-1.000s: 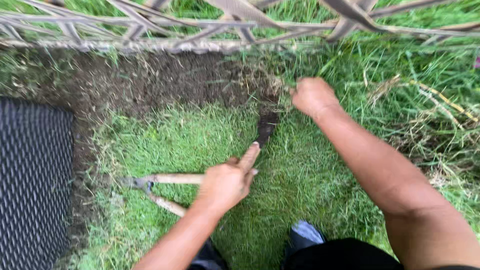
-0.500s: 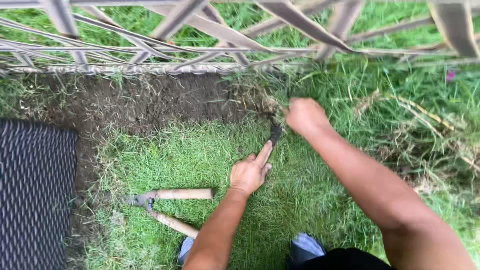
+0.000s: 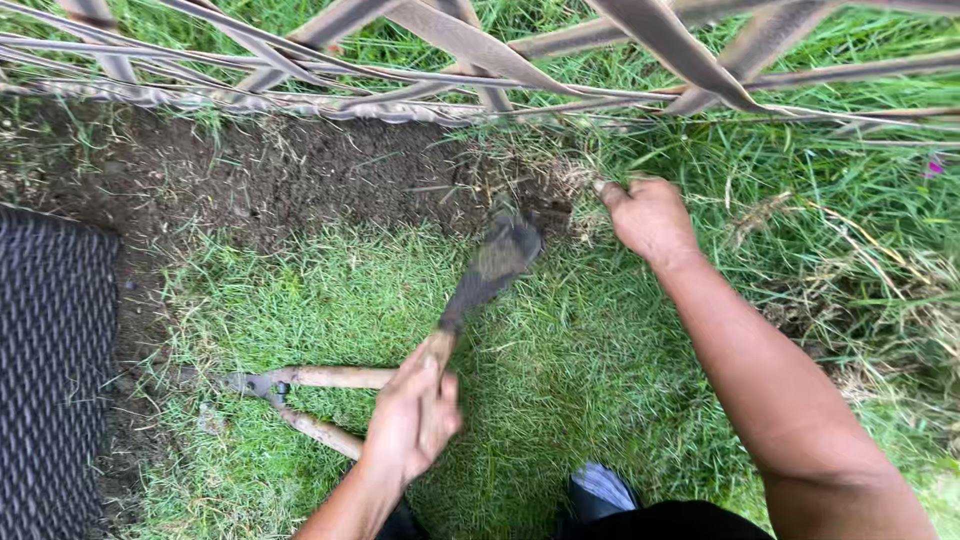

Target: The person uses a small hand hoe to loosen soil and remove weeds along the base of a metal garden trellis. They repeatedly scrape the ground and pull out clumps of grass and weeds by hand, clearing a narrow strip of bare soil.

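Two hands: left hand (image 3: 410, 425) fingers grip trowel (image 3: 487, 270); right hand (image 3: 650, 215) grabs grass (image 3: 575, 180).

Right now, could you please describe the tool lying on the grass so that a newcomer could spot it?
Start at the dark mesh mat on the left. Just right of it, on the lawn, lie the shears, beside the left hand. Unlike the dark trowel that hand grips, they have two pale wooden handles joined at a pivot.
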